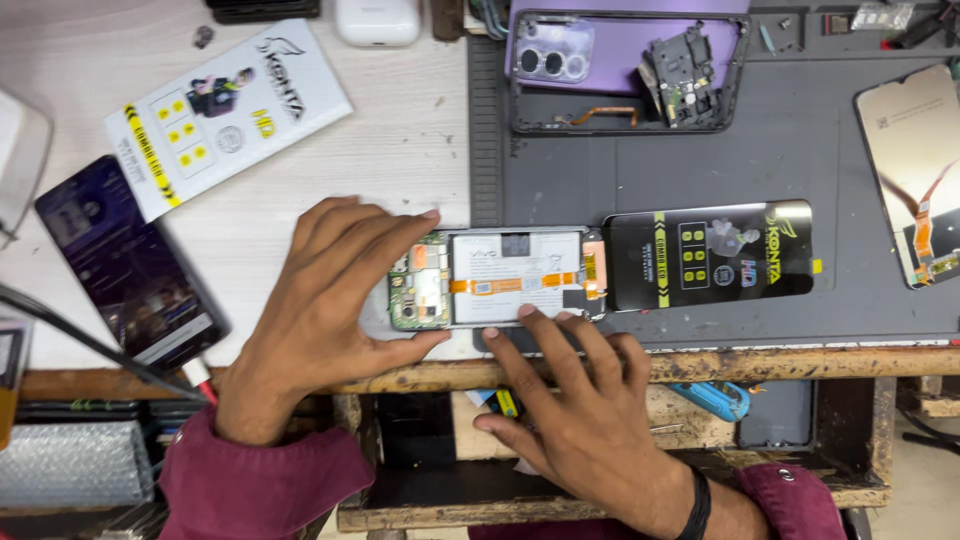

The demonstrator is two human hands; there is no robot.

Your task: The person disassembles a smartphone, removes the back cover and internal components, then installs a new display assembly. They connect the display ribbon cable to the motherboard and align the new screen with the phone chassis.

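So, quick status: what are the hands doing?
Left hand and right hand steady the opened phone. New screen lies beside it, joined at the end. Nothing in the way.

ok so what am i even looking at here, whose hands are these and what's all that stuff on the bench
This is one picture from a camera worn on a person's head, looking down at their own bare hands. The left hand and right hand steady an opened phone, its back off so the battery and green circuit board show. Joined to it at the right lies a new screen in black printed film, on a grey work mat. Farther back sits a purple phone shell. On the white benchtop are a printed box and a lit phone.
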